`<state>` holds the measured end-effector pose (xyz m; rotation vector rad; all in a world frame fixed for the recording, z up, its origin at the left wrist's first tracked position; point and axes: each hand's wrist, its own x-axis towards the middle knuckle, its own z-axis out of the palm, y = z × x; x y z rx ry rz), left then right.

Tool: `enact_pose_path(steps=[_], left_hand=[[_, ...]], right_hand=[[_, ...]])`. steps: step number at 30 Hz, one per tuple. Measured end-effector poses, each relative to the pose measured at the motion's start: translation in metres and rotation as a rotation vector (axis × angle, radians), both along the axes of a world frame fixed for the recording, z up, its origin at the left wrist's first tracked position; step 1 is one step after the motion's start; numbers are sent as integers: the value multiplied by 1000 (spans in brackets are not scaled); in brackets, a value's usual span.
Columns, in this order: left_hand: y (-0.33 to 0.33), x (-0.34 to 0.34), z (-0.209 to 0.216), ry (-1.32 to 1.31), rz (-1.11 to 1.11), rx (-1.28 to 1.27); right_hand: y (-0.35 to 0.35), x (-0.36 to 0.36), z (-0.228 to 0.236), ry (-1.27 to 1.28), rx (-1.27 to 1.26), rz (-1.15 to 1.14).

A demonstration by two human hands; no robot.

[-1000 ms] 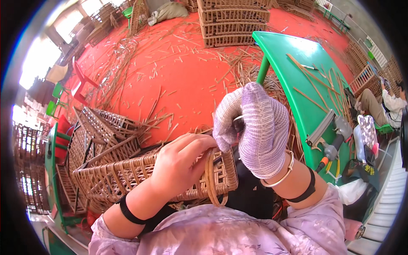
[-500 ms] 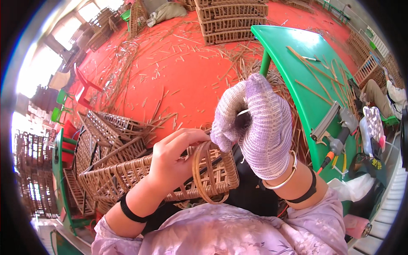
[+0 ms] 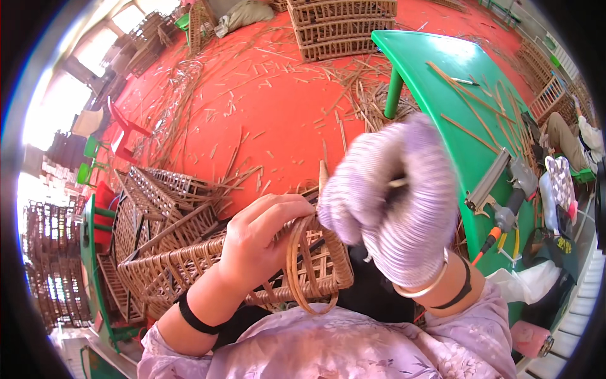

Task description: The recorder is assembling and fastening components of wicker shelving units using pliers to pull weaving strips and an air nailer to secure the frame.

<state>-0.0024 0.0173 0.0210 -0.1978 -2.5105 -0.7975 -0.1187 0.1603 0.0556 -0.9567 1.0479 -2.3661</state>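
A brown wicker basket (image 3: 183,260) lies across my lap, its woven corner towards the right. My bare left hand (image 3: 255,237) is closed over its upper rim, the thumb hidden inside. A loop of cane strip (image 3: 292,268) hangs around the rim beside those fingers. My right hand (image 3: 391,202), in a lilac and white knitted glove, is curled shut just above the basket's right end. A pale strip end shows inside the curl, seemingly of the cane strip it grips; the rest is hidden by the glove. The glove is slightly blurred.
At the right stands a green table (image 3: 442,69) with loose strips, a nail gun (image 3: 489,180) and an air hose. Stacked baskets (image 3: 341,28) stand ahead, more wicker frames (image 3: 158,202) at left. Scraps litter the red floor (image 3: 265,120). Another person (image 3: 565,136) sits far right.
My right hand has moved a little to the right and tilted outward, still closed. My left hand keeps its place on the basket rim.
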Motion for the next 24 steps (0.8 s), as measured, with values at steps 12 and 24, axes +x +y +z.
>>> enact_pose_path(steps=[12,24], left_hand=[[-4,3,-13,-16,-74,2],[-5,3,-16,-42,-44,30]], right_hand=[[27,-55,10,103,-226,205],[-2,-69,-5,-93,4,213]])
